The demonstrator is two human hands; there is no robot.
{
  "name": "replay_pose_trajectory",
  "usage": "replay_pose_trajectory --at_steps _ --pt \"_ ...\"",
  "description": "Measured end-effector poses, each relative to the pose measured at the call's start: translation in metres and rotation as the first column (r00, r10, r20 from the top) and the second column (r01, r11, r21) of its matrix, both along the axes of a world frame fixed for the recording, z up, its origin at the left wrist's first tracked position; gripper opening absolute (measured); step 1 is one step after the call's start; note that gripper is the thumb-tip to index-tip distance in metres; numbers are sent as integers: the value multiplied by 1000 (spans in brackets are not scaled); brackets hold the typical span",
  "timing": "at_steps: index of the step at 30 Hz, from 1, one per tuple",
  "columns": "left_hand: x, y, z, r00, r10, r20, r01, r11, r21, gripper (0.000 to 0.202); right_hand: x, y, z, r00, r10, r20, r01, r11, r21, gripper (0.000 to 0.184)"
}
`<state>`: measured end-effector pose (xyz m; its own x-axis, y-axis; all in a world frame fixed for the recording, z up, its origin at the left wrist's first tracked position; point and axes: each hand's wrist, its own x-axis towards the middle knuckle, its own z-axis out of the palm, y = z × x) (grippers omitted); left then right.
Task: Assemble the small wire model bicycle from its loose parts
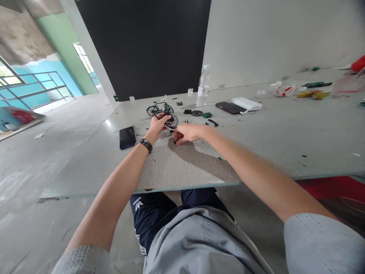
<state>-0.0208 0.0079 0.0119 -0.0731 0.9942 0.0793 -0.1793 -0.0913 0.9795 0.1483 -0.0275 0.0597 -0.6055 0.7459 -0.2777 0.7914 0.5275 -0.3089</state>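
Right now the big grey table (256,144) lies under both hands. Beyond them stands a little green bike (159,107). The left hand (157,127) grips a small wheel (172,121). Just beside it, the right hand (186,134) pinches something too tiny to see.

A single view comes from a camera worn on the person's head, looking forward and steeply down along both outstretched forearms. The grey-shirted chest and dark blue shorts fill the bottom centre of the frame, so the lens sits close above the body. The grey tabletop (256,144) runs from the lower middle up to the right edge, its near rim crossing the frame just below centre. The left hand (157,127) and right hand (186,134) meet slightly above the middle, at arm's length from the lens. Bare concrete floor spreads across the left side, and a black wall panel and white wall close the top. Straight lines bow toward the corners, and heights look compressed.
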Motion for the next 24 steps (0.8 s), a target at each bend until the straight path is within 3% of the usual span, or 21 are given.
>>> replay_pose_trajectory --at_steps 6,10,14,17,24 --pt "0 0 -1 1000 -3 -3 3 1000 6 15 2 8 -6 997 53 -48 -54 998 -35 9" --pt "-1 3 -3 1000 -4 7 4 1000 30 15 3 13 -14 953 67 -296 -3 978 211 12" --pt "0 6 -7 998 -68 19 66 996 56 16 4 17 -21 908 80 -411 130 879 458 14" --pt "1 5 -7 994 -109 2 109 993 53 20 6 19 -25 922 45 -384 159 861 483 14" --pt "3 -2 -1 996 -91 14 90 996 25 23 8 22 -24 923 49 -381 149 869 472 13"
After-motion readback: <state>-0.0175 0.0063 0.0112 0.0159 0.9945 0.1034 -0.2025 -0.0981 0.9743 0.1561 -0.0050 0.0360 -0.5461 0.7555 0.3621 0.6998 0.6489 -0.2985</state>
